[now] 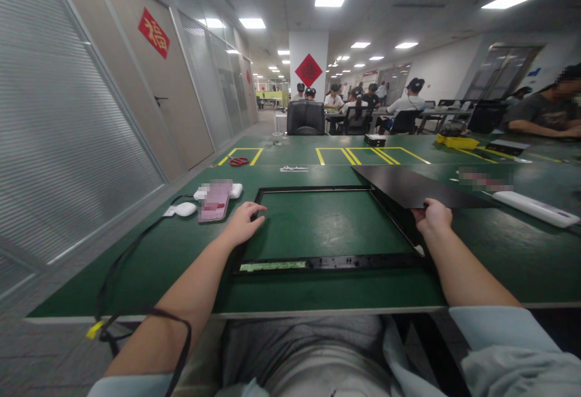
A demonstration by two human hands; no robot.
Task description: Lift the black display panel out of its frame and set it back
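Lying flat at 12 o'clock on the green tabletop [327, 291], a black rectangular frame [363, 261] is occupying the space before the person, a pale green strip [272, 267] showing on its near bar. At 11 o'clock the bare left hand [247, 223] is lying over the frame's left side, fingers loosely bending, thumb standing apart; whether it is gripping the bar, I cannot tell. At 1 o'clock the bare right hand [433, 218] is holding the near edge of a thin, flat black panel [413, 185], which is slanting over and beyond the frame's right side. At 10 o'clock a black cord [136, 242] is running toward a white oval device [185, 209], a pinkish phone [215, 200] lying near it. At 2 o'clock a long white bar [535, 209] is resting. Farther on, small silver pieces [294, 169] are lying near 12 o'clock, red-handled scissors [238, 161] at 11, and a yellow plastic tray [457, 142] is sitting at 1. Past the table, a black office chair [305, 117] is standing at 12 o'clock, and people in dark caps [334, 97] are sitting beyond.
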